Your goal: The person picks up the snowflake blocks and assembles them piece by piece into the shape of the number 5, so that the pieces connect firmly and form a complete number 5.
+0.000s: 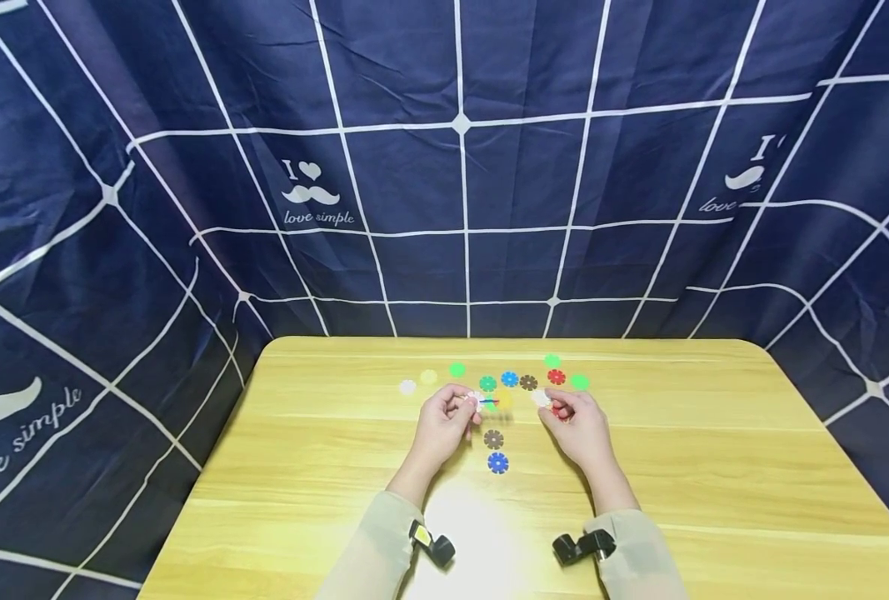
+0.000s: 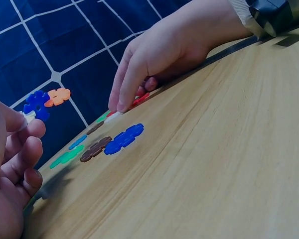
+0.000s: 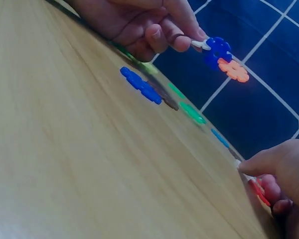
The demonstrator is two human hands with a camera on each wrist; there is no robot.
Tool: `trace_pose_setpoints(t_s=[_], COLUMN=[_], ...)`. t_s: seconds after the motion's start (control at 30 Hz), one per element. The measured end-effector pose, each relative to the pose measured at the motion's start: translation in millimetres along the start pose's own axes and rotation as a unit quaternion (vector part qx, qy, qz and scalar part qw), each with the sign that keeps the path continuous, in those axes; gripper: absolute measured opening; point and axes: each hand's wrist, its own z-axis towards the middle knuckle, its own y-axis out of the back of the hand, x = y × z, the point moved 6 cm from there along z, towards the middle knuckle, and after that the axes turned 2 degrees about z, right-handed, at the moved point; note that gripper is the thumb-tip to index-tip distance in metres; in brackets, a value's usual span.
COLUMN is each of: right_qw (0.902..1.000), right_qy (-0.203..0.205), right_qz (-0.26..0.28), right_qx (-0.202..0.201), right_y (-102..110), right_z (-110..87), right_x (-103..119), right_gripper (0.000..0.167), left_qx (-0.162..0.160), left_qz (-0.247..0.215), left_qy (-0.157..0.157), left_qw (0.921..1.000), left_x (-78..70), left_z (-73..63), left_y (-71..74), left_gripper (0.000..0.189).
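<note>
So from my end, I've got the left hand (image 1: 444, 421) pinching a white disc (image 2: 29, 117), with a blue disc (image 2: 37, 103) and an orange disc (image 2: 58, 97) hooked on in a chain, all held up off the table (image 1: 714, 467). The right hand (image 1: 579, 425) is lower down, thumb and finger pinching a second white disc (image 1: 541, 397), with a red disc (image 3: 259, 191) tucked beside its curled fingers. Can't tell whether they touch that red one. Between the forearms and the far pieces, I see a brown disc (image 1: 493, 439) lying just beyond a dark blue disc (image 1: 498, 463).
</note>
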Motion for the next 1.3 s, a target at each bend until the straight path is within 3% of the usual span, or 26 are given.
trace_pose_setpoints(t_s=[0.17,0.43,0.63,0.83,1.13,1.3], right_qw=[0.9998,0.9972,0.9951,0.9948,0.9933,0.9933], right_qy=[-0.016,-0.001,0.021,0.01,0.001,-0.016], right_qz=[0.011,-0.044,-0.011,-0.003,-0.05,-0.06], right_qx=[-0.001,0.06,0.096,0.101,0.104,0.098], right_y=[8,26,30,29,27,29], right_z=[1.9,2.7,2.0,1.7,-0.1,-1.1], right_x=[-3,-13,-16,-16,-9,-9], right_gripper=[0.034,0.039,0.035,0.03,0.015,0.022], left_qx=[-0.007,-0.003,-0.003,0.003,0.008,0.007], left_qz=[0.003,0.01,0.01,0.012,0.024,0.017], left_qy=[0.005,0.004,0.002,-0.006,0.005,0.009], left_qw=[1.0,0.9999,0.9999,0.9999,0.9997,0.9998], left_x=[-0.2,-0.1,0.0,0.5,1.7,2.2], left_z=[-0.4,0.3,0.6,0.6,0.5,0.0], left_y=[1.6,1.2,0.7,0.1,-0.2,-1.0], left_gripper=[0.012,0.012,0.012,0.012,0.012,0.012])
